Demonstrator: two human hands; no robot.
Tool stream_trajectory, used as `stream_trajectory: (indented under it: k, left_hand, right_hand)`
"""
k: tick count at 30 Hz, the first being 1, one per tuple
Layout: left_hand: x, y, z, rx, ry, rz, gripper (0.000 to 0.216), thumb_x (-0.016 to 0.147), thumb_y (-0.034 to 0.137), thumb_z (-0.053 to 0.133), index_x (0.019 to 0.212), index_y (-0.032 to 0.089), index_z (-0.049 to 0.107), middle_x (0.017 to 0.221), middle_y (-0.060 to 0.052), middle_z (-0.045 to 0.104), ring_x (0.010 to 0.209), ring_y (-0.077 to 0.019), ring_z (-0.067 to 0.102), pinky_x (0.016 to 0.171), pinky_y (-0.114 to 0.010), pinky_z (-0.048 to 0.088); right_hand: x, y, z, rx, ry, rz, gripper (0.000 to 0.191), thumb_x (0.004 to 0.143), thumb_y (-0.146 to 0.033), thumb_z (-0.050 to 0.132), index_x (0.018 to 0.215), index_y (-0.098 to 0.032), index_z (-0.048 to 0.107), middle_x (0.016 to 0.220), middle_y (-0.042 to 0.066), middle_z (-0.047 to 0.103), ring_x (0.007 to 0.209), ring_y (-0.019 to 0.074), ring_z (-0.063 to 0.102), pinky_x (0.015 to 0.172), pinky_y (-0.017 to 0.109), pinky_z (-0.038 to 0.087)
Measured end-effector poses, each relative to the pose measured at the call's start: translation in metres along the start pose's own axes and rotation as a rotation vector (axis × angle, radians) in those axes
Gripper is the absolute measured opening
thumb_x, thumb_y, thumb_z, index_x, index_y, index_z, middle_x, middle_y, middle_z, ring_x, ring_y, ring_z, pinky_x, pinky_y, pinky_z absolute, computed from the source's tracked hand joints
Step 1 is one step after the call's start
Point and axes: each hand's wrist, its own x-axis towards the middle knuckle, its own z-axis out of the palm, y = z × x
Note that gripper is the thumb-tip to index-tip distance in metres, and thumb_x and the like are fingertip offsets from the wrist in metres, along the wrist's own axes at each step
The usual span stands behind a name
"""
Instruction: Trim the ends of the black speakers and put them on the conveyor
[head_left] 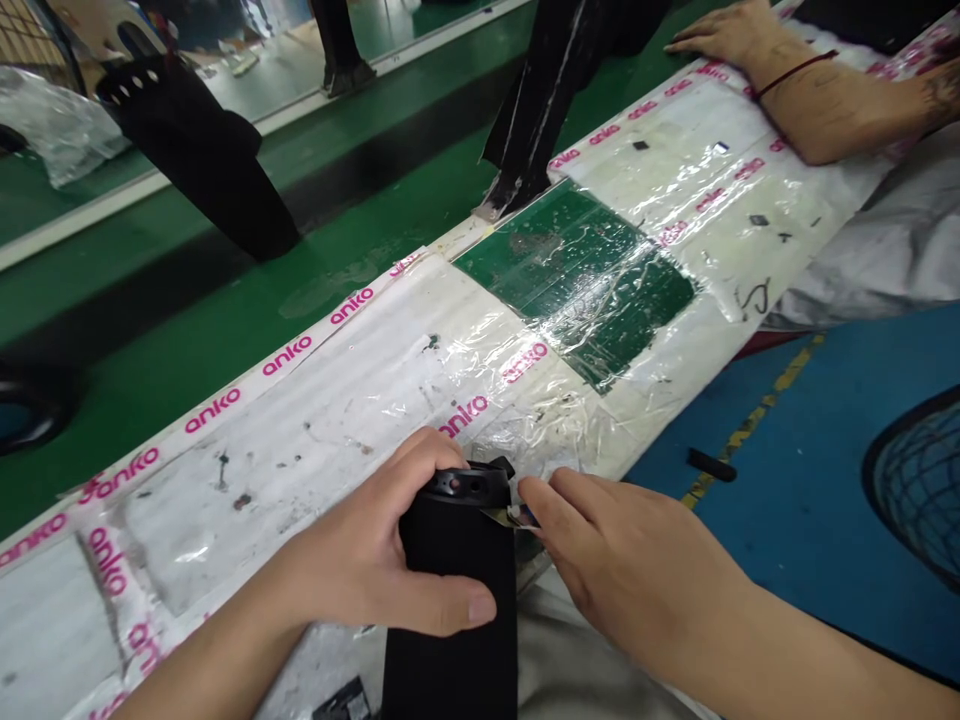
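Observation:
My left hand [375, 560] is wrapped round a tall black plastic housing [454, 610], thumb across its front and fingers over its round top. My right hand [630, 580] pinches a small metal piece [510, 516] against the housing's top right edge. The housing stands at the near edge of a white bench [300, 440] covered in clear film and pink "anko" tape.
A green patch [577, 280] under film lies on the bench farther right. Another person's arm [795, 90] rests at the far end. Black housings [202, 150] stand on the green floor beyond. A small black part [712, 465] and a fan grille [922, 480] lie on the blue floor.

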Motion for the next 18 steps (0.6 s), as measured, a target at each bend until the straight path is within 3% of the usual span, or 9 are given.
stream_trajectory:
  k: [7, 13, 18]
  left_hand:
    - [0.003, 0.000, 0.001, 0.059, 0.004, 0.048, 0.047, 0.074, 0.039, 0.087, 0.109, 0.029, 0.058, 0.103, -0.001, 0.049, 0.088, -0.0202, 0.052, 0.075, -0.033, 0.047]
    - [0.005, 0.008, 0.002, 0.021, -0.008, -0.031, 0.041, 0.077, 0.040, 0.086, 0.105, 0.028, 0.058, 0.100, 0.000, 0.049, 0.083, -0.0179, 0.053, 0.067, -0.029, 0.044]
    - [0.004, 0.009, 0.011, -0.017, 0.054, -0.035, 0.038, 0.077, 0.039, 0.085, 0.101, 0.027, 0.058, 0.100, 0.000, 0.049, 0.084, -0.0181, 0.054, 0.065, -0.028, 0.045]
  right_hand:
    - [-0.003, -0.005, 0.013, -0.003, -0.013, 0.006, 0.038, 0.084, 0.000, 0.042, 0.121, -0.012, 0.042, 0.075, 0.004, 0.062, 0.051, 0.0232, 0.062, 0.045, 0.033, 0.030]
    - [0.003, 0.006, -0.007, 0.032, -0.281, -0.003, 0.057, 0.064, -0.004, 0.061, 0.118, -0.016, 0.052, 0.071, -0.001, 0.062, 0.046, 0.0190, 0.058, 0.044, 0.032, 0.012]
    - [0.021, 0.018, -0.028, 0.056, -0.445, -0.036, 0.043, 0.070, -0.008, 0.065, 0.108, -0.024, 0.053, 0.062, -0.007, 0.053, 0.039, 0.0151, 0.047, 0.042, 0.030, 0.011]
